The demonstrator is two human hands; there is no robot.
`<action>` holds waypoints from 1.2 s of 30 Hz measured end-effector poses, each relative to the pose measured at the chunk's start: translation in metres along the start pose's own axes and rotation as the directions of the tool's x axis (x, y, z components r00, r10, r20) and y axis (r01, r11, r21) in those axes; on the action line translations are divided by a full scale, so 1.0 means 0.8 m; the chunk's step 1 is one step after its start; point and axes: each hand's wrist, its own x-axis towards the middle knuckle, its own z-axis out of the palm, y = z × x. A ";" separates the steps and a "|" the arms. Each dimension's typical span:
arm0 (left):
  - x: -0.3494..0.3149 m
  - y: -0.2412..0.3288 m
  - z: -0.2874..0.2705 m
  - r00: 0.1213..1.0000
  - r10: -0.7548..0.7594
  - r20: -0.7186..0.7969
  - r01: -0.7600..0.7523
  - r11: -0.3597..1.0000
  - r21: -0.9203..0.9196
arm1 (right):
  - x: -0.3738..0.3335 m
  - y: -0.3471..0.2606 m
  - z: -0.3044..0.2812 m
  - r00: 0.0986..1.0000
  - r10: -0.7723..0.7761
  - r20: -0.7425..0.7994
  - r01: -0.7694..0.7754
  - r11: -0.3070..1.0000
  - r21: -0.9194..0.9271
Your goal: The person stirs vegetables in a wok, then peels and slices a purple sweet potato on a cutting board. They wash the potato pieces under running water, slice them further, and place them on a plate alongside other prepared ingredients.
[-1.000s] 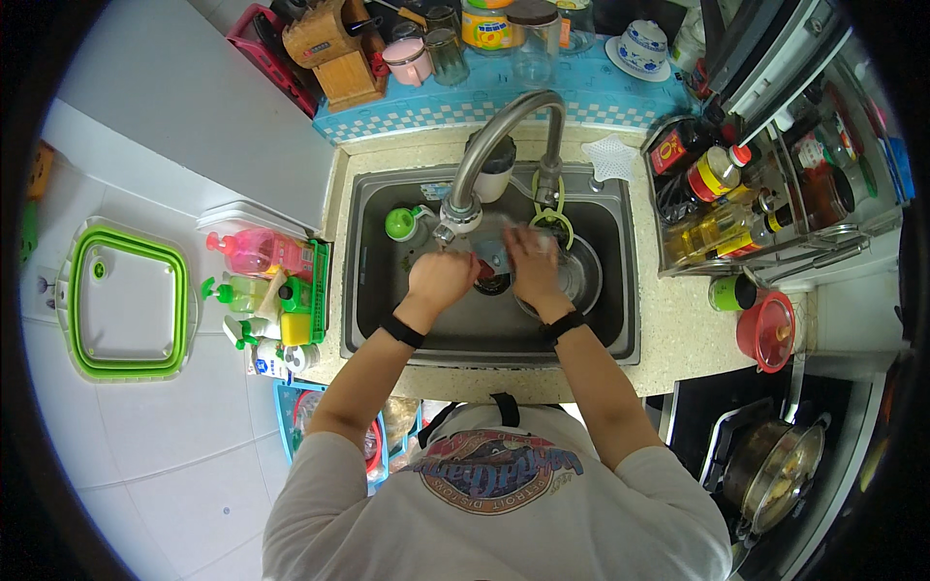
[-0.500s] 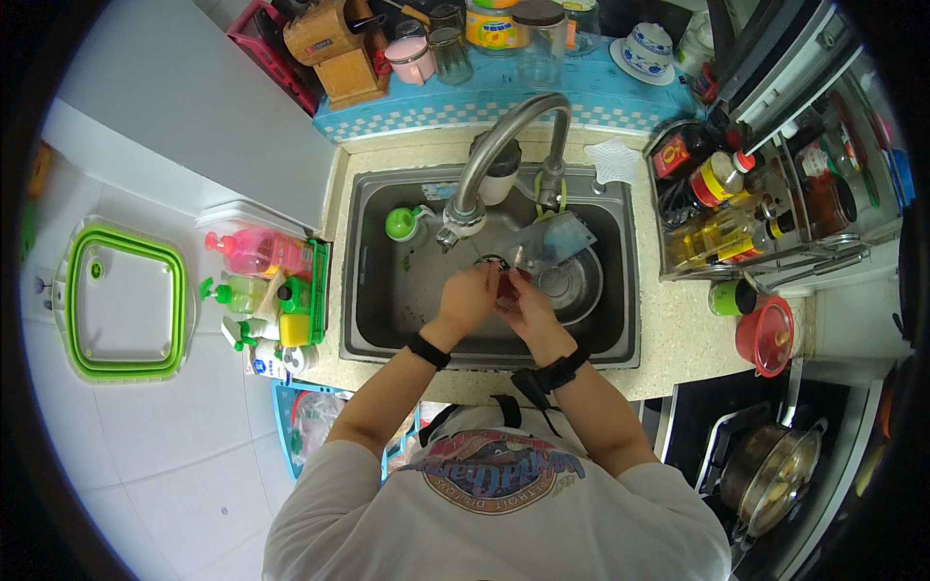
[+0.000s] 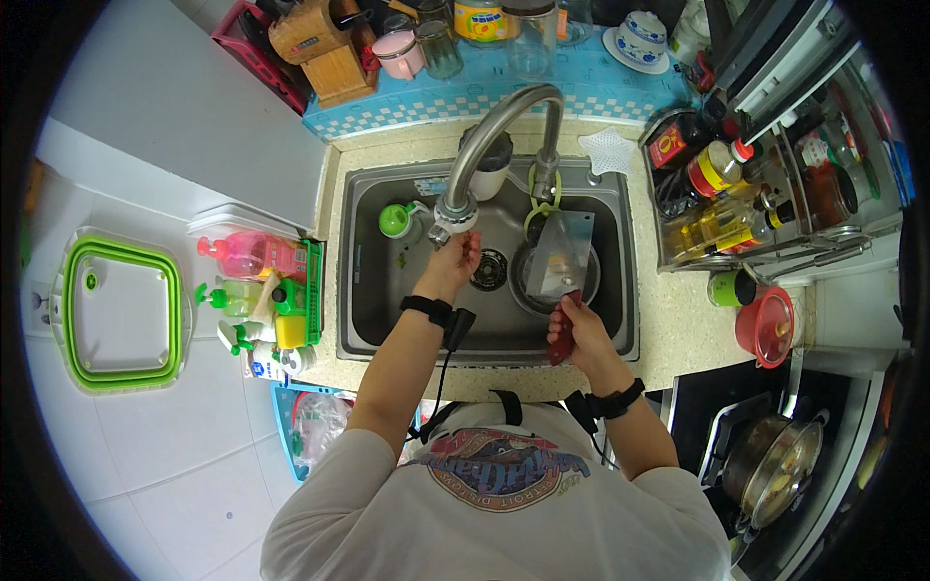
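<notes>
Kitchen sink (image 3: 378,290), from here: right hand (image 3: 578,332) alone has the knife (image 3: 561,263) now, fingers wrapped round its handle, blade over the bowl (image 3: 520,279). Left hand (image 3: 453,264), freed from it, is up by the tap (image 3: 484,145); can't tell its grip.

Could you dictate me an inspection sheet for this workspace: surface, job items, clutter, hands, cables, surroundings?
Surface: cream speckled counter around a grey metal sink; small green scraps in the basin.
Job items: broad metal knife with a dark red handle, blade over a round metal bowl; contact unclear.
Clutter: green-topped clear container in the sink; green plastic caddy of bottles left of it.
Hands: right hand grips the handle; left hand by the curved metal faucet, touch unclear.
Cables: thin black cord from the left wristband.
Surroundings: glass-lidded metal pot on the black stove, right.
</notes>
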 end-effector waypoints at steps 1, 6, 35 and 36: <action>0.000 -0.007 0.008 0.992 0.027 -0.120 -0.035 0.997 -0.070 | -0.005 -0.001 -0.003 1.000 0.002 0.004 -0.002 1.000 -0.025; -0.014 -0.012 0.029 0.974 0.151 -0.169 -0.150 0.989 0.019 | -0.027 -0.003 -0.015 0.998 0.014 0.054 -0.008 0.995 -0.102; -0.005 -0.073 0.178 0.948 0.190 0.254 -0.199 0.980 0.008 | -0.048 -0.013 -0.067 0.992 -0.117 -0.050 0.106 0.976 -0.189; -0.006 -0.072 0.190 0.945 0.202 0.259 -0.191 0.979 -0.068 | -0.051 -0.014 -0.070 0.988 -0.132 -0.075 0.114 0.971 -0.209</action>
